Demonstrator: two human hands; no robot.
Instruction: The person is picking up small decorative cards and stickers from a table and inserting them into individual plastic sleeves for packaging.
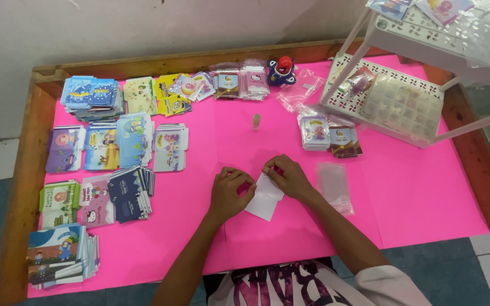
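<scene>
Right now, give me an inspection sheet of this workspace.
Surface: pink sheet over a wooden-rimmed table.
Job's things: white paper piece held by both hands; clear sleeves beside them.
Clutter: card stacks at left, packaged cards, small bottle, round toy.
Grippers: left hand and right hand pinch the paper.
Cables: nothing seen.
Surroundings: white rack, tiled floor.

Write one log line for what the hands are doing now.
left hand: pinching white paper | right hand: pinching same paper | surface: pink table | nearby: clear plastic sleeve
</scene>
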